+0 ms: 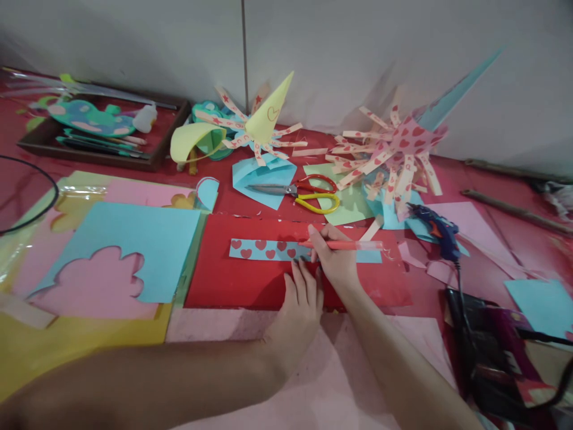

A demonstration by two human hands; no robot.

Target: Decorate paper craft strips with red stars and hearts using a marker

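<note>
A light blue paper strip (pixel 255 249) lies on a red board (pixel 242 286), with several red hearts drawn along its left part. My right hand (pixel 335 260) is closed around a red felt-tip pen (pixel 349 245), its tip at the strip just right of the last visible heart. Below the strip, my left hand (pixel 302 295) lies flat with fingers stretched out, the fingertips at the strip's lower edge. The part of the strip under my right hand is hidden, and its plain right end shows beyond the wrist.
Behind the board lie scissors (pixel 293 191) with red and yellow handles. Paper cone figures (pixel 268 119) stand along the wall. At the right is a glue gun (pixel 436 227) with its cord. Cut blue paper (pixel 165 239) lies left, below a brown tray (pixel 154 161).
</note>
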